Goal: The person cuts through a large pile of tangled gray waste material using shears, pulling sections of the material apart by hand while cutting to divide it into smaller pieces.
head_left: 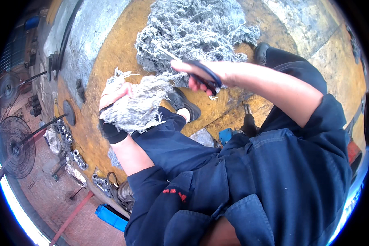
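Frayed gray fabric piece [140,107] is gripped in the left hand [115,95], left of the black-handled scissors [209,73]. The right hand [224,72] is closed around their handles, blurred, blades pointing up-left. Beyond both hands, a shaggy gray fiber heap [192,30] lies on the yellow-stained floor [106,53].

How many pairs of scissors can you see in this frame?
1: the black-handled scissors in the right hand, blade end seen against the shaggy gray fabric pile. Any lying under the pile would be hidden.
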Tool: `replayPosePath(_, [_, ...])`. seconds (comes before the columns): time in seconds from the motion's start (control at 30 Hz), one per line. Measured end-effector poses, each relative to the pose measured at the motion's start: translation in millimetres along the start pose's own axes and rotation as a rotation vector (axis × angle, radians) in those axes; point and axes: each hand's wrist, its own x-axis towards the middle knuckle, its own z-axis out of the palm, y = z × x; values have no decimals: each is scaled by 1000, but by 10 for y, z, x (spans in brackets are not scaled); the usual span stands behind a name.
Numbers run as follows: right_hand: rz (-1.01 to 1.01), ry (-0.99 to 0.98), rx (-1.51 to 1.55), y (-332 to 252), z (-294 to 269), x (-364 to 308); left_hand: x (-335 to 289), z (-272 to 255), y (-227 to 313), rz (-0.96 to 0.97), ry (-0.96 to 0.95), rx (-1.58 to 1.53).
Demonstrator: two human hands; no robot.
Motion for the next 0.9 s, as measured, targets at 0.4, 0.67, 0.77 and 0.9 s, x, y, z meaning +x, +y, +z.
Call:
replayPosePath(0.4, [127, -411, 257, 364, 347, 279, -16, -136, -258, 349, -247, -660])
replayPosePath(0.67, [-128, -138, 111, -8, 281, 171, -69, 306, 202, -53, 36, -28])
replayPosePath(0.77, [-129, -87, 58, -27, 313, 126, 64, 293, 151, -364, -121, -210])
replayPosePath(0.9, [-152, -75, 146, -108, 329, 12, 234, 203, -38, -34, -166, 96])
